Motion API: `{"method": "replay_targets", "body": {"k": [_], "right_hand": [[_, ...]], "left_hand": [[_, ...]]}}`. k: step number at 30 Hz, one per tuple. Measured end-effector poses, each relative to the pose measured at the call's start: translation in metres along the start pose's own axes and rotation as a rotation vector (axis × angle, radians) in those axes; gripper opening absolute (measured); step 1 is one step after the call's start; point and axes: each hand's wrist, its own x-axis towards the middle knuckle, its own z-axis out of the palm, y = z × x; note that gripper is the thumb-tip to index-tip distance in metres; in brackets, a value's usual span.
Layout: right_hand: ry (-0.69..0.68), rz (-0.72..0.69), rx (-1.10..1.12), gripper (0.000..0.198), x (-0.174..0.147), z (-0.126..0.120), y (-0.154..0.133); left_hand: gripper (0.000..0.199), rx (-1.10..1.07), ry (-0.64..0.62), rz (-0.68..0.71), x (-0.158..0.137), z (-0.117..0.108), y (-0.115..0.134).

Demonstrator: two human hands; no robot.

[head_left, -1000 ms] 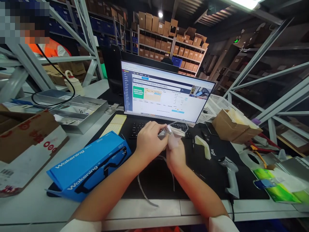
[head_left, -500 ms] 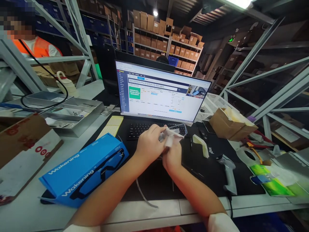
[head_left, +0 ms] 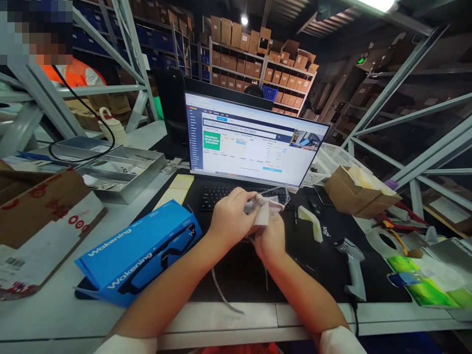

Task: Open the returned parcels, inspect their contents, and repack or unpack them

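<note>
Both hands meet above the keyboard, in front of the monitor. My left hand is closed, its thumb and fingers pinching a pale wiping cloth with a zigzag edge. My right hand is wrapped around the lower side of the same bundle, its fingertips hidden by the cloth. From the cloth a clear lens piece with a thin rim sticks out to the right. Below the hands dangles a grey cord; its upper end is hidden. Left of my forearm lies a blue Wakening box with glasses printed on it.
A handheld scanner lies on the black desk mat at right, near a tape roll and a green packet. A brown carton stands behind them. At left are an opened carton and a grey tray.
The camera view has shifted slightly, so the scene sits further right. The cloth has turned between my fingers, and its zigzag edge now hangs down. Both hands keep their hold.
</note>
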Motion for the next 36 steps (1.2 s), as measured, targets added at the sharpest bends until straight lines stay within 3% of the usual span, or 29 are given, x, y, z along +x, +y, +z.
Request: {"method": "replay_targets", "body": {"k": [5, 11, 19, 25, 30, 33, 36], "right_hand": [[0.037, 0.010, 0.145, 0.022, 0.012, -0.010, -0.020], [0.152, 0.015, 0.214, 0.013, 0.040, -0.046, -0.062], [0.072, -0.170, 0.185, 0.028, 0.061, -0.112, -0.114], [-0.008, -0.155, 0.094, 0.045, 0.053, -0.114, -0.123], [-0.052, -0.131, 0.107, 0.043, 0.053, -0.105, -0.121], [-0.040, -0.158, 0.116, 0.039, 0.056, -0.102, -0.116], [-0.038, -0.169, 0.113, 0.035, 0.057, -0.096, -0.109]], "left_hand": [[0.015, -0.037, -0.035, -0.004, -0.002, 0.001, 0.001], [0.020, -0.146, -0.071, 0.001, 0.000, -0.007, 0.000], [0.029, -0.246, -0.343, 0.051, 0.004, -0.022, 0.004], [0.030, -0.205, -0.439, 0.097, 0.004, -0.016, 0.005], [0.029, -0.223, -0.438, 0.083, 0.004, -0.013, 0.003], [0.026, -0.467, -0.368, -0.049, 0.004, -0.004, -0.005], [0.032, -0.949, -0.342, -0.275, 0.005, 0.008, -0.012]]}}
